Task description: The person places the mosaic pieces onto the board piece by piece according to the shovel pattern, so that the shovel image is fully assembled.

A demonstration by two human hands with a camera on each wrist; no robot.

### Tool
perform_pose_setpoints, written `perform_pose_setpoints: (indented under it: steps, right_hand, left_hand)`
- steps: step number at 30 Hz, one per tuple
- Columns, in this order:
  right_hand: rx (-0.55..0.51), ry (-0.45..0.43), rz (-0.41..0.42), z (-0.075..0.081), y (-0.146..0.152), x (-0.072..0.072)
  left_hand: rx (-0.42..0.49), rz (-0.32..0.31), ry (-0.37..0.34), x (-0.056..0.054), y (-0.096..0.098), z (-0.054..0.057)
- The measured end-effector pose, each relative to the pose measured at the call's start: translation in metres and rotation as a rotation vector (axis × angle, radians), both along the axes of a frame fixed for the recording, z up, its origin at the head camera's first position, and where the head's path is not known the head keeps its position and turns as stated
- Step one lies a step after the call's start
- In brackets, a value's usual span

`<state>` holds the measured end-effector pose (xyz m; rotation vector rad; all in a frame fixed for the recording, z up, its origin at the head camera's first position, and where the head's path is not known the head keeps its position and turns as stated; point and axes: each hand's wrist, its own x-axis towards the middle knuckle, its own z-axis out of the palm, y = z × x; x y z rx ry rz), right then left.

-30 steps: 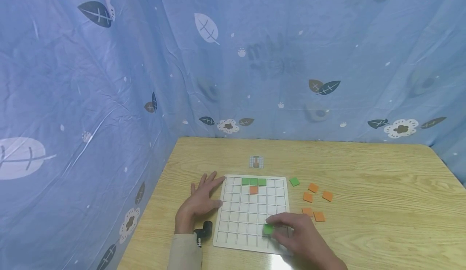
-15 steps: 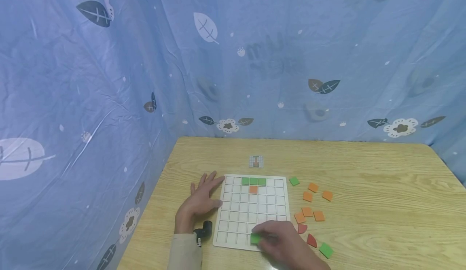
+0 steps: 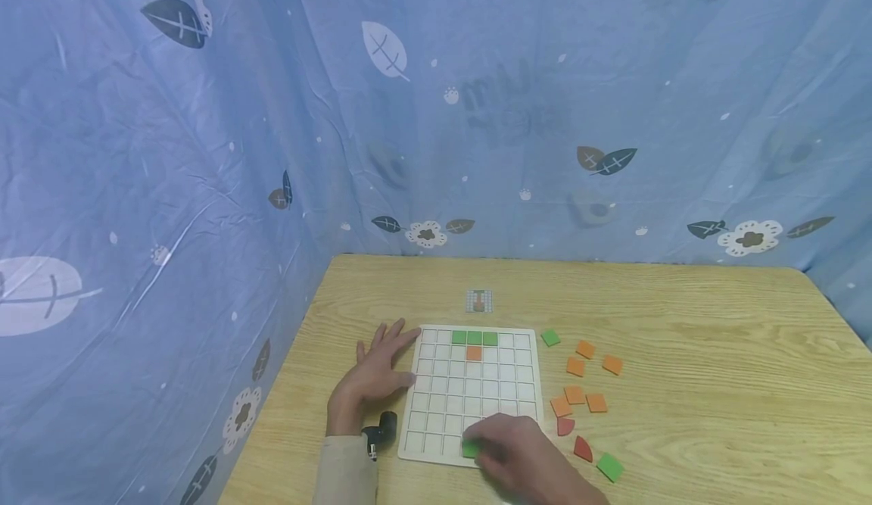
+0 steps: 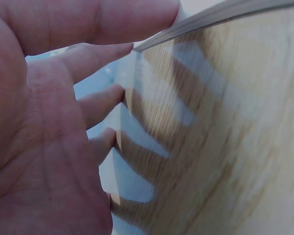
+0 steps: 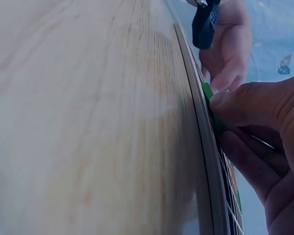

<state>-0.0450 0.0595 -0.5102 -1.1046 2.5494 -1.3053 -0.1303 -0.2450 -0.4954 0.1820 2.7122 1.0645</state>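
Note:
A white grid board lies on the wooden table, with several green square tiles along its far row and an orange tile just below the middle one. My right hand pinches another green tile at the board's near row; the right wrist view shows thumb and fingers on this tile at the board edge. My left hand is spread beside the board's left side, thumb and index fingertips at its edge. In the left wrist view the fingers reach out straight over the wood.
Right of the board lie several loose orange tiles, two red quarter-round pieces and green tiles. A small printed pattern card sits beyond the board. Blue curtain hangs behind the table.
My right hand has moved left along the near row with the green tile, settling around the middle column. Red and green pieces behind it have come into view. The left hand stays put.

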Motion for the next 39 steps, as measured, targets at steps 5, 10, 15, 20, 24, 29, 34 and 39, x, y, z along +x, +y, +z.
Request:
perform_pose_setpoints:
  steps: [5,10,15,20,24,29,34,39]
  right_hand:
    - [-0.001,0.026,-0.013,0.000,-0.003,0.001]
    - [0.030,-0.032,-0.033,0.002,-0.003,0.001]
    - [0.006,-0.003,-0.045,0.002,-0.002,0.001]
    - [-0.077,0.042,-0.085,0.002,0.005,0.002]
    - [-0.041,-0.041,-0.176,0.006,0.019,0.001]
    - [0.046,-0.125,-0.307,0.017,0.043,-0.006]
    - [-0.001,-0.060,-0.359,0.023,0.074,-0.018]
    - [-0.054,-0.071,-0.409,0.029,0.105,-0.025]
  left_hand:
    - [-0.002,0.003,0.001,0.000,0.000,-0.001]
    - [-0.010,-0.001,0.004,-0.001,0.000,-0.002]
    - [-0.009,-0.004,0.006,-0.001,-0.001,-0.001]
    - [-0.012,-0.010,0.008,0.000,-0.001,-0.001]
    - [-0.009,-0.005,0.008,0.001,0.000,0.000]
    - [-0.006,0.004,0.003,0.001,0.001,0.002]
    - [-0.009,0.003,0.005,0.001,0.001,0.002]
    - [-0.016,0.002,0.007,0.001,0.002,0.002]
